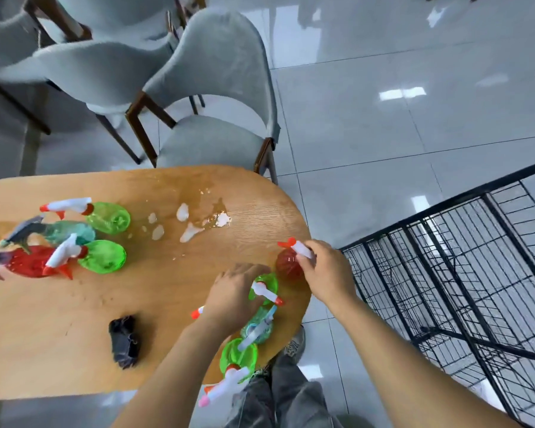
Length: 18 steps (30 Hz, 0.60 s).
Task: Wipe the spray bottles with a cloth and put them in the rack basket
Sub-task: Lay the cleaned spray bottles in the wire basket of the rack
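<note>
Grip the red bottle [286, 264] at the table's [74, 350] right edge by its neck: right hand [328, 273] curls there. Lift straight toward the basket [464, 273]. Left hand [232, 293] grips a green bottle [264, 287].

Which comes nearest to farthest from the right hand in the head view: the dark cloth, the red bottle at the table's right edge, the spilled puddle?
From the right hand:
1. Red bottle, held by its sprayer at the table's right edge.
2. Spilled puddle, up-left, mid-table.
3. Dark cloth, far left, near the front edge.
</note>
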Each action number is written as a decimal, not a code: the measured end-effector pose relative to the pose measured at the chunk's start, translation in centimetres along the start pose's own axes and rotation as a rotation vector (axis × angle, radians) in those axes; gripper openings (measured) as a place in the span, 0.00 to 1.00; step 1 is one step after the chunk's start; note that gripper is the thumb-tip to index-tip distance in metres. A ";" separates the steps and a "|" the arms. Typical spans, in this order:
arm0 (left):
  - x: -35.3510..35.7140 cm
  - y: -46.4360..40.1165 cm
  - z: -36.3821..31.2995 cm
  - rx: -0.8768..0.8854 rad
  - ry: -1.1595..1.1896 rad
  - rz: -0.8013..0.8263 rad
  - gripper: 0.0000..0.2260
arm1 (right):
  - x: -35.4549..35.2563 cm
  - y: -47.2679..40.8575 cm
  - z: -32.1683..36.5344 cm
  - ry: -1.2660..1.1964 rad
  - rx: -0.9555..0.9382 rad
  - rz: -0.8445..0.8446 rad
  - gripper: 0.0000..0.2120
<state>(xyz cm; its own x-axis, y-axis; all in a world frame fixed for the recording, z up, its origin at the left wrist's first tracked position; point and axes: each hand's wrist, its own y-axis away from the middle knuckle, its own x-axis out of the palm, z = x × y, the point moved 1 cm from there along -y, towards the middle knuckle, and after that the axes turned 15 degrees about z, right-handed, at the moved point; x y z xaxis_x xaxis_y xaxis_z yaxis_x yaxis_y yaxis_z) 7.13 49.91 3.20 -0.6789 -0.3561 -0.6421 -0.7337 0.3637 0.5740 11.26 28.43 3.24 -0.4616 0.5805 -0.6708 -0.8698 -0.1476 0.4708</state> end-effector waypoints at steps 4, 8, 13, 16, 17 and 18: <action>0.3 -1.5 -0.6 -0.013 -0.159 0.086 0.22 | -1.9 3.2 -2.6 -0.187 0.192 -0.030 0.07; 0.7 -2.8 -0.4 -0.054 -0.145 0.100 0.12 | -4.0 6.7 -4.8 -0.327 0.295 -0.057 0.10; 0.8 -3.5 -1.4 -0.034 -0.053 0.029 0.09 | -6.5 11.0 -6.4 -0.492 0.369 -0.177 0.07; 0.3 -4.0 -3.6 0.047 0.013 -0.044 0.10 | -8.1 13.6 -6.9 -0.590 0.378 -0.237 0.08; 0.1 -4.1 -4.2 0.064 0.051 -0.062 0.13 | -8.2 14.0 -7.1 -0.615 0.378 -0.241 0.08; -0.3 -4.3 -5.6 0.100 0.071 -0.059 0.17 | -8.9 14.8 -7.6 -0.655 0.377 -0.272 0.09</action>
<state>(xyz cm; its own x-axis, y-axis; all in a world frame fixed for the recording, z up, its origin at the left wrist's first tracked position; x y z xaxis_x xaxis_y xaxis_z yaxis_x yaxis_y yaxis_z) 10.32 43.60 3.77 -0.6376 -0.4384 -0.6334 -0.7682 0.4232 0.4804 1.17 14.98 11.76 0.0562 0.9264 -0.3723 -0.7655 0.2794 0.5796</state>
